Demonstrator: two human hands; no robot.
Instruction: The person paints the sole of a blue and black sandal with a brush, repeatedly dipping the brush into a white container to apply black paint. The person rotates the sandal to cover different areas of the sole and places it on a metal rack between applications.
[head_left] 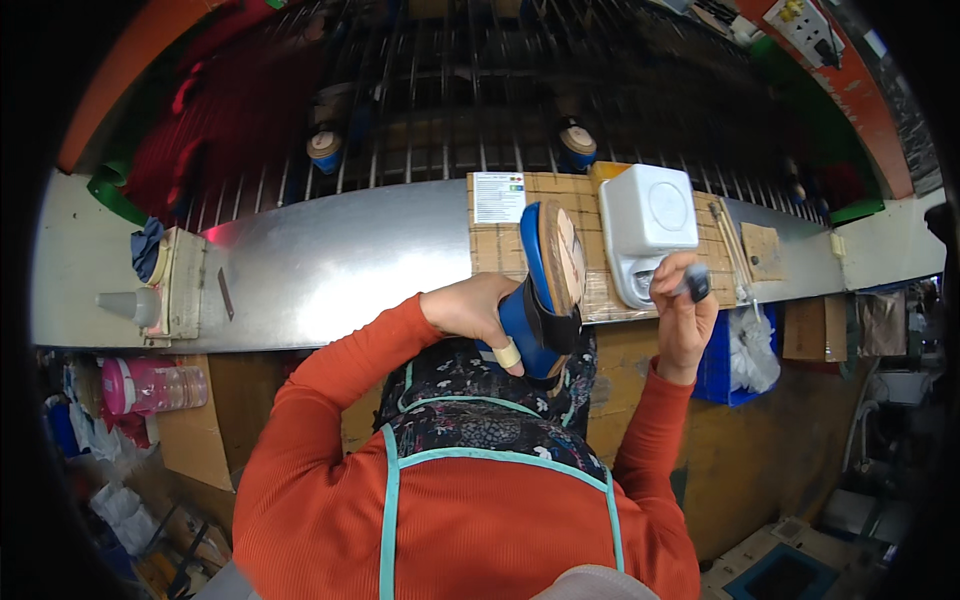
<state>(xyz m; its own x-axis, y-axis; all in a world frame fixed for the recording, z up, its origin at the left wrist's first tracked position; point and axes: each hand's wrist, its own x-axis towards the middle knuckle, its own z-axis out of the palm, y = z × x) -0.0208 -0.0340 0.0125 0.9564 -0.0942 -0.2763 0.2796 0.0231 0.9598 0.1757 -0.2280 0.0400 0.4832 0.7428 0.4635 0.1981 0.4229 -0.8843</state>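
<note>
1. I am holding a blue shoe [543,290] in my left hand [478,312], fingers wrapped around its upper, sole turned up and to the right over the edge of the metal bench [330,265]. One of those fingers is wearing a pale band of tape.
2. My right hand [683,318] is pinching a small dark tool [697,282] between fingertips and thumb, closed on it, just beside the shoe's sole and not touching it. I cannot tell what kind of tool it is.
3. Judging by how things lie, the sole is already sitting on the shoe, so I am taking the work on it to be partly done. No wet or freshly treated patch is showing, so I am reading the tool's pass as not yet made.
4. The sole is looking flat, tan and matt, oval in outline, with a smooth blue rim. The upper is looking soft, blue with a black strap.
5. Behind the shoe, a woven bamboo-coloured mat [500,245] is lying on the bench, carrying a white, rounded plastic box [647,215].
6. The bench is looking like bare, dull-shining sheet metal.
7. At far left, a pale cone-tipped bottle [130,303] is lying on its side.
</note>
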